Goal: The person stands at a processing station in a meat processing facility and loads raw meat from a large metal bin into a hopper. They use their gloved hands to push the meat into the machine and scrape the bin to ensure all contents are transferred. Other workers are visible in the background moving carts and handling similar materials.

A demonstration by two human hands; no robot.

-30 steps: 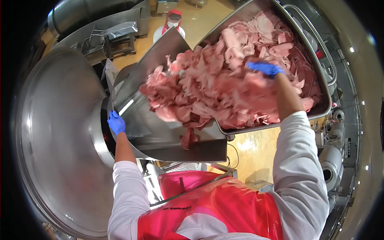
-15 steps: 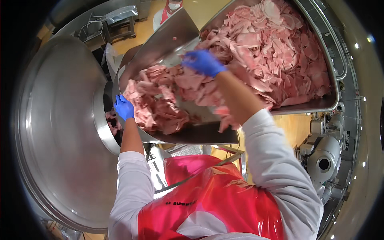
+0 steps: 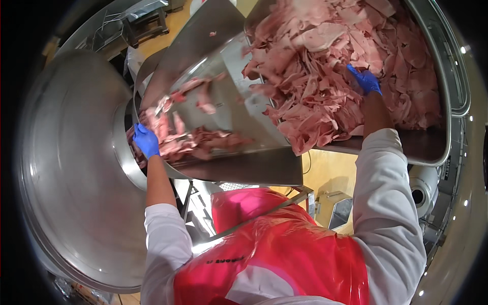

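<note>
Thin pink slices of raw meat [image 3: 317,96] lie heaped in a large metal bin [image 3: 443,147] at the upper right. My right hand [image 3: 366,81], in a blue glove, lies on this heap with its fingers stretched out and partly sunk among the slices. A sloping steel chute [image 3: 231,109] runs from the bin to the round mouth of a big steel drum [image 3: 76,173] at the left. Loose meat pieces [image 3: 195,142] lie along its lower end. My left hand [image 3: 146,141], also blue-gloved, is closed over the chute's near rim beside the drum mouth.
A metal frame [image 3: 300,195] stands under the chute, close to my red apron [image 3: 274,249]. A wheeled cart [image 3: 145,25] is at the far left. Rounded metal machine parts [image 3: 423,190] lie to the right, below the bin.
My right hand has moved right, from above the chute into the bin's heap. Much of the meat on the chute has slid toward the drum. My left hand stays by the drum mouth.
</note>
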